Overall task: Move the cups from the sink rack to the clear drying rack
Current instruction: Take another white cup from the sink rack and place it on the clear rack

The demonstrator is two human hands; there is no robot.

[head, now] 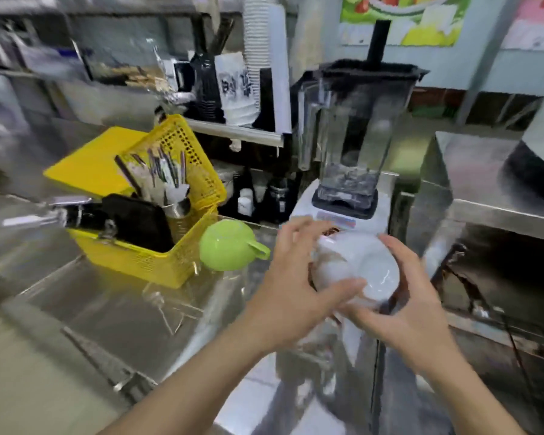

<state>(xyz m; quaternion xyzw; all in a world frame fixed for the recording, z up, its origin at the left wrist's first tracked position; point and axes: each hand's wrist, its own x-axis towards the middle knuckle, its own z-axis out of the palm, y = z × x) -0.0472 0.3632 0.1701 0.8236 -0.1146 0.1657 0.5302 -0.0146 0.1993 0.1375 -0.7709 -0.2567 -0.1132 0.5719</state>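
Counted: two white cups [355,265] between the hands; one green cup [226,250] left of the left hand [291,287]; one yellow basket [157,215] farther left; one blender [355,136] beyond the hands.

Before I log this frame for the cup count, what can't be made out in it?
- White cups, head view: motion blur and both hands, left hand and right hand, hide how many there are.
- Clear drying rack, head view: transparent against the steel, outline unclear.
- Green cup: upside down, inside hidden.
- Yellow basket: utensils blurred.

Left hand [291,287] and right hand [402,296] both cupped inward, fingers curled.
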